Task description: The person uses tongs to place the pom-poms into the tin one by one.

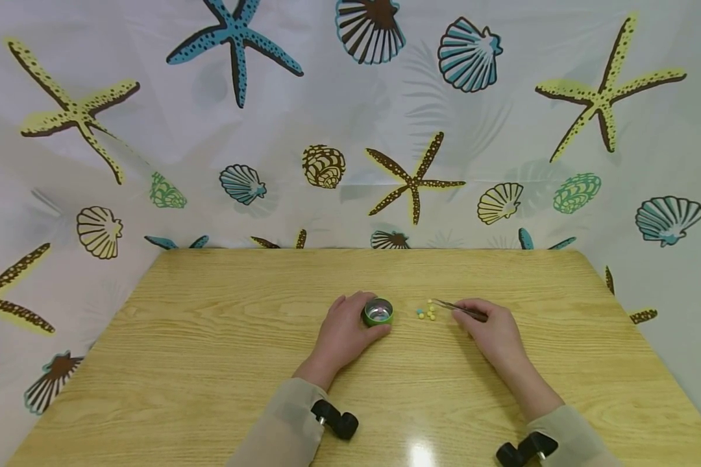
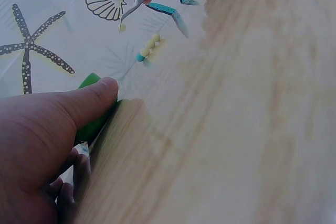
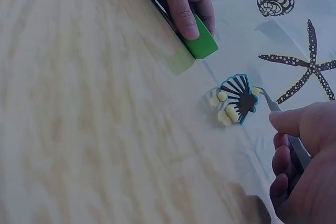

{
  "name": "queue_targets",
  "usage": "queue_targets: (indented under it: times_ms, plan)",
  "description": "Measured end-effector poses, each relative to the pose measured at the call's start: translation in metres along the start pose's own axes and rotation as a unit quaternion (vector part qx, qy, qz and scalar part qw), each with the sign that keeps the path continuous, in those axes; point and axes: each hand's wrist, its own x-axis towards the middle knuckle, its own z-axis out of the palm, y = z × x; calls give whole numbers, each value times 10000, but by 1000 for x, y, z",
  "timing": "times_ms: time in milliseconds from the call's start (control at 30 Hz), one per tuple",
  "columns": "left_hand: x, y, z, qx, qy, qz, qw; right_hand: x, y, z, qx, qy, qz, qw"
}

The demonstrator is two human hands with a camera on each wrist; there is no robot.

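My left hand (image 1: 344, 331) grips a small round cup (image 1: 380, 322), green outside with a shiny metallic inside, thumb at the near side and fingers around the left. To the cup's right lie several small yellow beads (image 1: 432, 316) and a blue bead (image 1: 420, 311), close together on the table. My right hand (image 1: 496, 331) holds dark metal tweezers (image 1: 463, 309) between thumb and fingers, pointing left. In the right wrist view the tips of the tweezers (image 3: 266, 98) are at one yellow bead (image 3: 255, 91), a little apart from the others.
Both hands work over a light wood-grain table (image 1: 222, 344). Behind it and at its sides hangs a white cloth (image 1: 304, 117) printed with starfish and shells. Black camera mounts (image 1: 341, 421) sit at the beige sleeves.
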Motion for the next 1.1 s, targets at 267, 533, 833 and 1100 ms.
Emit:
queue_targets:
  times_ms: [267,533,833,1100]
  plan:
    - [-1,-1,0,-22,5,-32,10000,-1,-11,3,157,-39,-96,9998]
    - [-1,-2,1,-76,-13,-15,10000,1,-22,13,247,-84,-159,9995]
    - [1,-3,1,9,-45,-27,10000,2,-36,30,289,-171,-359,9988]
    - [1,-2,1,37,-14,25,10000,4,-40,44,148,-230,-562,9980]
